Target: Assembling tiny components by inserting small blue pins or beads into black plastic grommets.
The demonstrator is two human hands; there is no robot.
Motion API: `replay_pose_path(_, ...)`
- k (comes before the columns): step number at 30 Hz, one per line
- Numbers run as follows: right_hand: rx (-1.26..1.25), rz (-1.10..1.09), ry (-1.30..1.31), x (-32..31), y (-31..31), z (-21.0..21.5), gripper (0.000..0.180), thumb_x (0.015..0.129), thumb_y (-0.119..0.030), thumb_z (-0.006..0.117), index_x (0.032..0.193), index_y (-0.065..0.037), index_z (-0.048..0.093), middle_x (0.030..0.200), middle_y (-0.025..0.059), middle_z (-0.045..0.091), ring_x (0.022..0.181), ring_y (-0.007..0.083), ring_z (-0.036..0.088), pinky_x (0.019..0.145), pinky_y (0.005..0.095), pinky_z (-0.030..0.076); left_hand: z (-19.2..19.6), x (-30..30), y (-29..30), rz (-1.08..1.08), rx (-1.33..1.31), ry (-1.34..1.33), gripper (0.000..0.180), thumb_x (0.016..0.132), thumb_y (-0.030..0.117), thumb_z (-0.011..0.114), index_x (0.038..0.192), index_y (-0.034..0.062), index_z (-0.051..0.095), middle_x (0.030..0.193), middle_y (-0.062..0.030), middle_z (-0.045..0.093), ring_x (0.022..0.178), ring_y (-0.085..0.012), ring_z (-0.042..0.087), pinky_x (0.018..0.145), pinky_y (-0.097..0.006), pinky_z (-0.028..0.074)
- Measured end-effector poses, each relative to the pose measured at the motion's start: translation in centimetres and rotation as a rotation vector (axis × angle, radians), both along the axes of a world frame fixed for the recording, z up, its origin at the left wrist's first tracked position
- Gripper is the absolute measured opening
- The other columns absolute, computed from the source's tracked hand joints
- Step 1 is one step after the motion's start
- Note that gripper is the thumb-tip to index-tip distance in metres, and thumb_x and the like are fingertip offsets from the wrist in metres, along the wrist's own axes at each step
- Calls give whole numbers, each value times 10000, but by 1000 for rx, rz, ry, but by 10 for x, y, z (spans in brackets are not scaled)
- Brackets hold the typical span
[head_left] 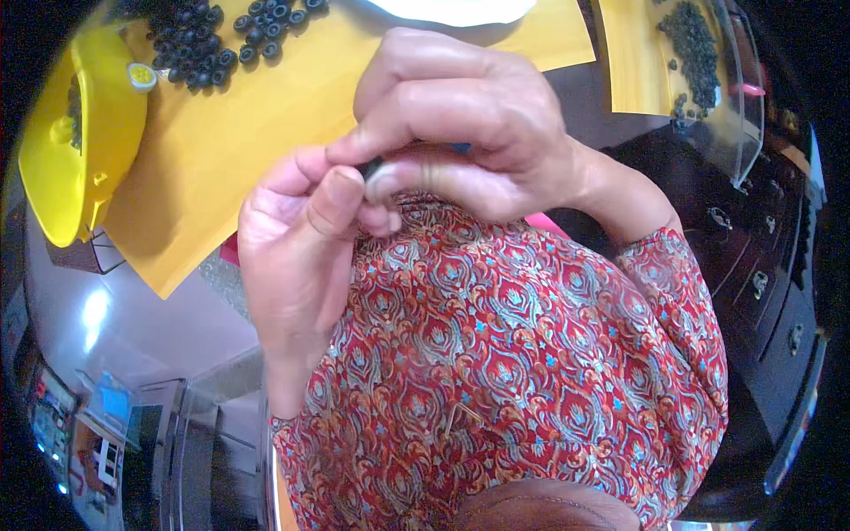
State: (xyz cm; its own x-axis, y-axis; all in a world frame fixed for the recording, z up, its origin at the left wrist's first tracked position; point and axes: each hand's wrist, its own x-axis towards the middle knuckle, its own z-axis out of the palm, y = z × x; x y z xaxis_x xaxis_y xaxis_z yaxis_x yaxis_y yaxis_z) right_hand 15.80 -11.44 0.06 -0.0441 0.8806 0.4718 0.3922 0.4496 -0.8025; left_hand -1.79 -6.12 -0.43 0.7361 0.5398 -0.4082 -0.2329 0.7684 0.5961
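My left hand (pixel 301 257) and my right hand (pixel 460 124) meet close under the camera, above my red patterned garment (pixel 531 354). Both pinch one small black ring-shaped part (pixel 370 168) between thumbs and fingertips; most of it is hidden by my fingers. A bit of blue shows behind my right fingers. A heap of similar small black rings (pixel 212 40) lies on the yellow sheet (pixel 248 133) further up the table.
A yellow plastic bowl (pixel 75 142) stands at the left edge with a small yellow-white cap beside it. A white plate rim (pixel 452 11) is at the top. Another yellow sheet (pixel 642 53) with dark small parts (pixel 695 44) lies top right, beside a clear plastic container (pixel 739 97).
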Motion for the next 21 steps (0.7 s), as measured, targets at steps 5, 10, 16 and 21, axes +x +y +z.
replay_pose_path(5,-30,-16,-23,7,5,-10,204,727,-148,719,866,-16,648,763,89,579,738,248,592,646,341,475,-12,3,5,16,-28,-24,246,900,168,595,1004,-55,580,766,-113,635,667,-171,611,659,-284,517)
replay_pose_path(10,-82,64,57,11,10,-9,258,745,-208,731,926,-38,659,781,83,610,754,243,604,663,343,485,-9,3,8,-17,-136,-80,251,931,182,538,1018,-51,570,878,-121,624,703,-169,594,677,-298,505)
replay_pose_path(16,-176,111,152,14,8,-9,349,742,-146,741,1060,-22,666,827,62,606,751,163,573,662,285,468,-8,1,8,-41,-255,-119,302,945,213,504,1057,-60,571,847,-88,607,738,-169,568,693,-309,480)
replay_pose_path(21,-195,114,150,15,6,-11,336,766,-135,723,1079,-28,660,844,70,614,758,166,574,663,281,466,-15,-1,9,-78,-322,-233,318,946,223,502,1076,-59,572,874,-99,619,747,-171,570,714,-318,480)
